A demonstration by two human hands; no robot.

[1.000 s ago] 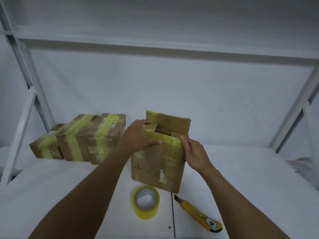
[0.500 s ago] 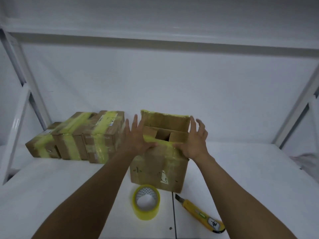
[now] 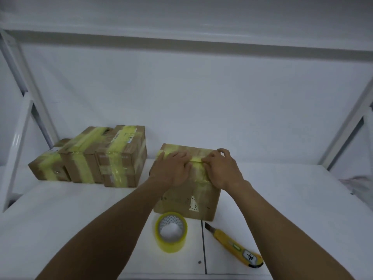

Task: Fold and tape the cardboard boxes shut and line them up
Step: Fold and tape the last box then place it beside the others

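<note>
A cardboard box (image 3: 187, 201) with old yellow tape stands in the middle of the white table, its top flaps folded flat. My left hand (image 3: 173, 168) lies palm down on the left half of the top. My right hand (image 3: 222, 170) presses on the right half, fingers slightly bent. Both hands meet near the centre seam. A roll of yellow tape (image 3: 171, 232) stands just in front of the box. A yellow utility knife (image 3: 236, 247) lies to the roll's right, blade end toward the box.
Three taped cardboard boxes (image 3: 90, 158) stand in a row at the back left against the wall. White shelf posts (image 3: 18, 150) rise at the left and right (image 3: 347, 126). A crumpled white sheet (image 3: 359, 184) lies at the far right edge.
The box's back flap stood upright and the top was open; now the flaps are folded down flat under both hands, which moved from the flap edges onto the top.
</note>
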